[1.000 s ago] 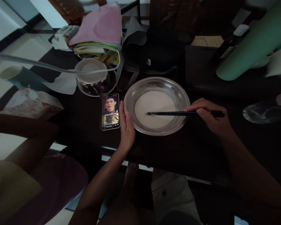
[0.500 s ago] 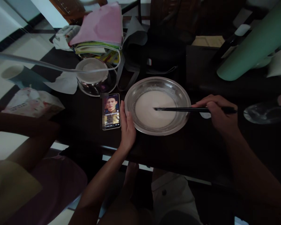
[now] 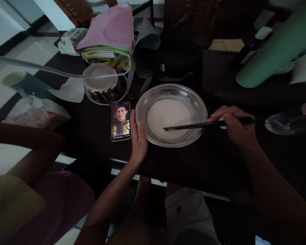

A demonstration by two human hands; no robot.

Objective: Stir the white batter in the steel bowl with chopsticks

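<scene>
Metal bowl (image 3: 201,102) w/ white liquid (image 3: 168,112) is set near front edge of dark desk (image 3: 91,132); its L rim is touched by L hand (image 3: 139,141), held open w/ fingers straight; chopsticks (image 3: 186,126) are gripped in R hand (image 3: 238,126), fingers closed round them past bowl's R rim; tips are dipped in liquid or held just over it, can't tell which; phone (image 3: 121,120), screen lit, is laid just beside L hand; small white thing (image 3: 222,127) is partly hidden by R hand; farther from front edge, metal pot (image 3: 104,97) is placed, w/ pink cloth (image 3: 112,25) on a stack beyond; green bottle (image 3: 272,56) is seen toward desk's back R corner; another person's arm (image 3: 28,136) is seen far L, by front edge.
</scene>
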